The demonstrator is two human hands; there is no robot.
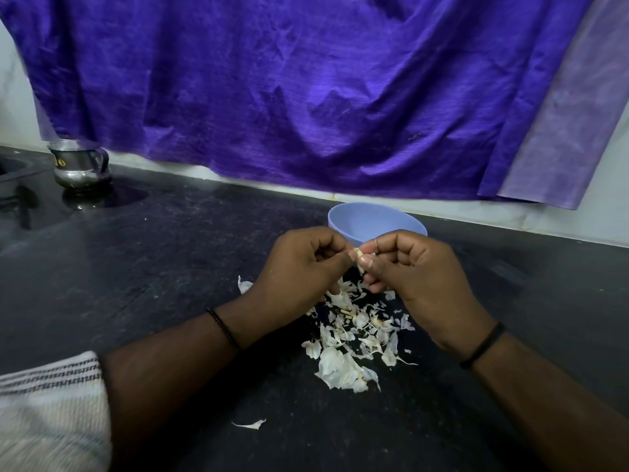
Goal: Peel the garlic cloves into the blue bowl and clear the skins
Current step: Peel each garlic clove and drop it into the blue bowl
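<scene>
I see a dark, scuffed surface running wide across my view, dull with pale scratches and a faint sheen. Behind it a white wall rises, mostly hidden by a wrinkled purple cloth hanging down almost to the surface; its right edge shows a paler lilac band. At far left a small steel jug with a handle stands on the surface, mirrored below itself, beside the edge of a dark recessed basin. The light is dim and cool

left hand, right hand, fingertips pinched together
</scene>
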